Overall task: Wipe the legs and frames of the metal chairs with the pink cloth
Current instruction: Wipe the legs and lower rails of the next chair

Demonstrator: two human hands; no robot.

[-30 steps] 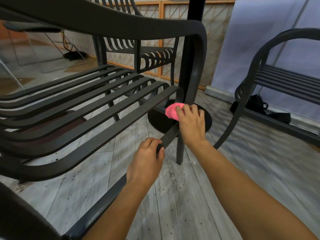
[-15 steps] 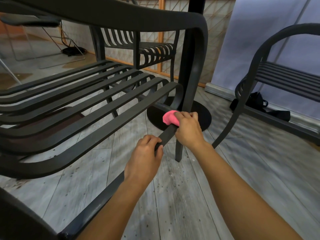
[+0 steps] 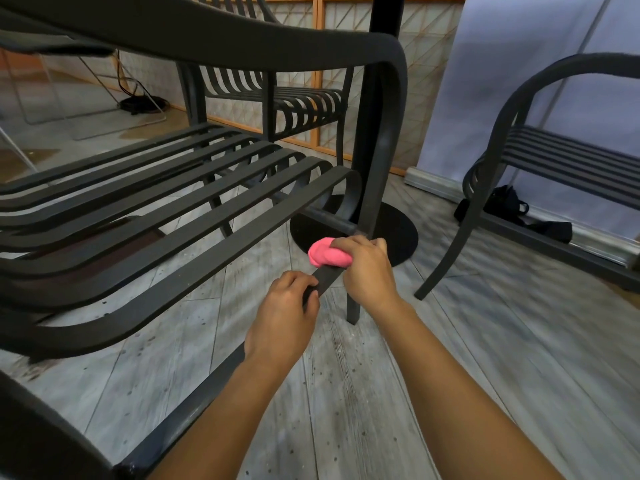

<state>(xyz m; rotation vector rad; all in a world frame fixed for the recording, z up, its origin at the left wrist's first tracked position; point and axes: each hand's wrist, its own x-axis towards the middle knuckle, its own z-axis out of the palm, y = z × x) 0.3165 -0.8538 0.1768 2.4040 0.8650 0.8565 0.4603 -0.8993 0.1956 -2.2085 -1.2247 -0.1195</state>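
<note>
A dark metal chair [image 3: 173,209] with a slatted seat fills the left of the head view. Its low side bar [image 3: 194,400] runs diagonally from bottom left up to the front leg [image 3: 354,306]. My left hand [image 3: 284,317] grips this bar from above. Just beyond it, my right hand [image 3: 367,268] holds the bunched pink cloth [image 3: 325,256] wrapped on the bar, close to where the bar meets the leg. Part of the cloth is hidden under my fingers.
A second metal chair [image 3: 502,140] stands at the right, a third one [image 3: 277,98] behind. A black table post rises from a round base [image 3: 398,233] on the grey plank floor. A black bag [image 3: 509,202] lies by the wall; cables lie at the far left.
My right hand has slid the pink cloth down the bar from the leg joint toward my left hand. My left hand keeps its grip on the bar.
</note>
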